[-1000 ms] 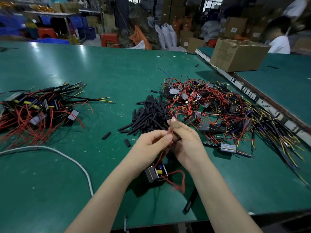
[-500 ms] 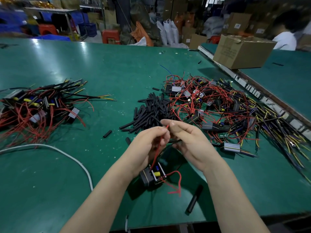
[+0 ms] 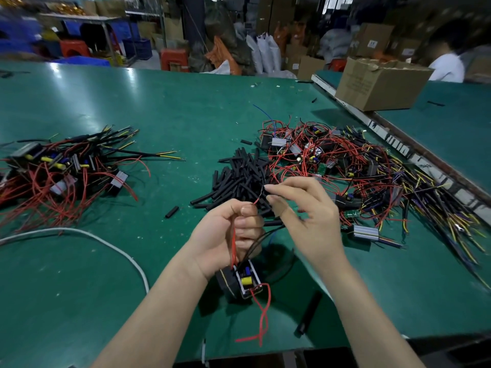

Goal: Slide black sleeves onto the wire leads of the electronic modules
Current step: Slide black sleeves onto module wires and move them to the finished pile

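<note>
My left hand (image 3: 228, 232) grips the red and black leads of a small electronic module (image 3: 240, 281), which hangs just below the fist above the green table (image 3: 172, 107). The red lead's tip pokes up past my left thumb. My right hand (image 3: 305, 211) is just to the right, its thumb and forefinger pinching the thin wire end near that tip. A pile of black sleeves (image 3: 239, 179) lies behind both hands. One long black sleeve (image 3: 309, 313) lies on the table near my right forearm.
A heap of modules with red, black and yellow wires (image 3: 358, 168) spreads to the right. Another heap of modules (image 3: 61, 171) lies at the left, some leads sleeved. A white cable (image 3: 111, 244) curves across the near left. A cardboard box (image 3: 380, 83) and a seated person (image 3: 449, 65) are at the back right.
My hands have drawn slightly apart, and the right hand's fingers now pinch the wire tip above the left thumb. The module swings lower under my left hand.
</note>
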